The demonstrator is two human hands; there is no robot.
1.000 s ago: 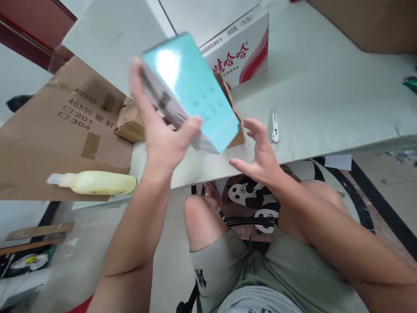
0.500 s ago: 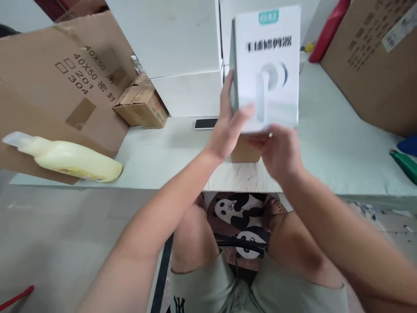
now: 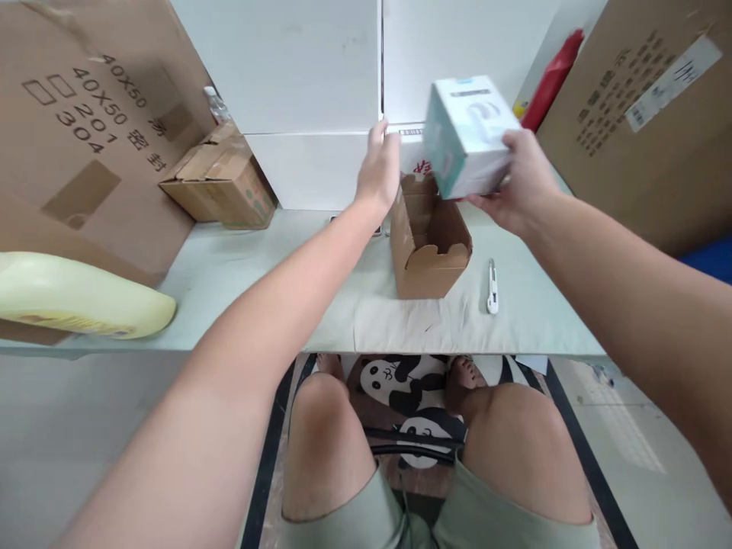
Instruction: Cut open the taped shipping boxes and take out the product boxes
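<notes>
Two hands, right hand fingers clasping white box, left hand fingers slack beside carton

Both my arms are stretched forward. The left arm runs from 7 o'clock toward centre. My left hand is near 12 o'clock, back toward me, fingers straight, together, gripping nothing. The right arm enters from 4 o'clock. My right hand is at 1 o'clock, fingers closed round a white box.
</notes>
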